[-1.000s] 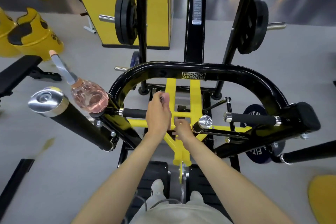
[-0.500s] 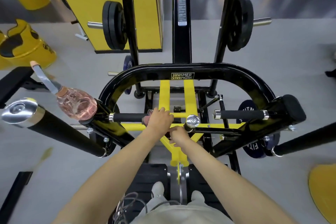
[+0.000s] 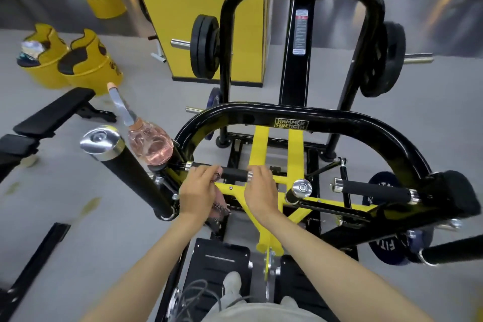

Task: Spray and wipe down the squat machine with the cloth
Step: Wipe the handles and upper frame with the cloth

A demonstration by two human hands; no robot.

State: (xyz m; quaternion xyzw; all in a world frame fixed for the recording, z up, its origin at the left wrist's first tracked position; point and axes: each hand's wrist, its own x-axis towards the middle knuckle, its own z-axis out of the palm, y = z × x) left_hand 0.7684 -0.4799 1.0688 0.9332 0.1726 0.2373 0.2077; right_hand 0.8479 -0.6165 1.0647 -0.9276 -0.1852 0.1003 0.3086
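Left hand [image 3: 200, 192] grips cloth [image 3: 220, 208] against the black handle [image 3: 234, 173], right hand [image 3: 261, 191] curled over its end; suggest wrapping cloth round, wiping full length.

Grey floor [image 3: 431, 138] carries everything: black-and-yellow machine [image 3: 300, 117] stands mid-frame. Two yellow bins [image 3: 86, 65] sit side by side at far L, w/ a black bench [image 3: 52, 115] just in front of them. Yellow column [image 3: 203, 15] stands behind machine's L side. Black strip [image 3: 34, 261] lies at lower L (blurred), w/ yellowish marks [image 3: 90, 205] near it.
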